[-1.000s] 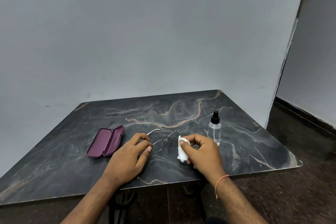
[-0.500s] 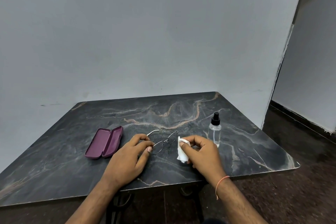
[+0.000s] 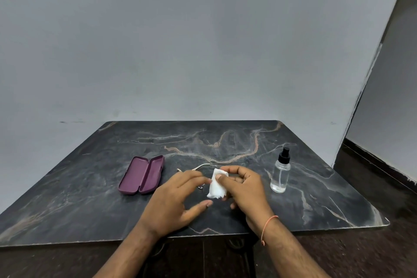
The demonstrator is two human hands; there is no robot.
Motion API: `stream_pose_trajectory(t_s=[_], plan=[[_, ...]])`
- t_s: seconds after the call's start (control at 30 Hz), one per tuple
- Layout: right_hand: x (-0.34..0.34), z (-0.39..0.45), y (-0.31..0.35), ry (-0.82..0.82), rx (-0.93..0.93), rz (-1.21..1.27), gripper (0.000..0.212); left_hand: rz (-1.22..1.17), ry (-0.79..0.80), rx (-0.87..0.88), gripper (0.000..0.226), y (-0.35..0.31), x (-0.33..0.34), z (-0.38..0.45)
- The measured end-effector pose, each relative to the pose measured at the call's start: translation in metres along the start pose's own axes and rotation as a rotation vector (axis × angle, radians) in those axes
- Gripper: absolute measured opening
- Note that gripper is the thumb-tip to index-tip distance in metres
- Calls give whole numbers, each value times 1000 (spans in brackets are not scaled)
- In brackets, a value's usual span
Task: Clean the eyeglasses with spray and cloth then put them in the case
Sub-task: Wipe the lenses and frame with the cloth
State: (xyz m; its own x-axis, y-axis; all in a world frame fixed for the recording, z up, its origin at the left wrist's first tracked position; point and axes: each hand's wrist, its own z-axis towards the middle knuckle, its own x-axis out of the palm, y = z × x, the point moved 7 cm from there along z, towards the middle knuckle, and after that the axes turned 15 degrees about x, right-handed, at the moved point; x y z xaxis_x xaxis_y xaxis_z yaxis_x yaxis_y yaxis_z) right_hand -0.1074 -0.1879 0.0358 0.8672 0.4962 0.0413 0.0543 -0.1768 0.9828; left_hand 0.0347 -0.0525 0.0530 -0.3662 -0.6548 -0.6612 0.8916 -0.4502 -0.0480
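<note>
On the dark marble table [image 3: 90,187], the right hand [image 3: 244,189] pinches a folded white cloth [image 3: 217,184] between thumb and fingers, its grip closed on the fabric. The cloth covers most of the eyeglasses [image 3: 203,166]; only a thin metal temple arm shows beyond the hands. The left hand [image 3: 178,201] reaches to the frame at the cloth's edge with fingers extended; whether its grip holds the frame I cannot tell. The open purple eyeglass case [image 3: 142,175] lies to the left, apart from the hands. A clear spray bottle [image 3: 280,175] with a black nozzle stands upright to the right.
</note>
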Motion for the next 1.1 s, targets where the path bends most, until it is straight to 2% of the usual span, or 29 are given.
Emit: stream_pose_trajectory(t_s=[0.17, 0.4, 0.63, 0.87, 1.1], plan=[[17, -4, 7, 32, -3, 2, 12, 55, -33, -23, 43, 5, -3, -1], [31, -19, 21, 199, -36, -62, 34, -38, -221, -142, 34, 17, -14, -8], [33, -22, 29, 178, -130, -101, 31, -111, -224, -133, 47, 15, -15, -8], [38, -22, 29, 141, -225, -217, 37, -62, -266, -137, 37, 20, -17, -10], [31, -24, 33, 90, -170, -109, 30, -85, -228, -145, 31, 20, -12, -9]])
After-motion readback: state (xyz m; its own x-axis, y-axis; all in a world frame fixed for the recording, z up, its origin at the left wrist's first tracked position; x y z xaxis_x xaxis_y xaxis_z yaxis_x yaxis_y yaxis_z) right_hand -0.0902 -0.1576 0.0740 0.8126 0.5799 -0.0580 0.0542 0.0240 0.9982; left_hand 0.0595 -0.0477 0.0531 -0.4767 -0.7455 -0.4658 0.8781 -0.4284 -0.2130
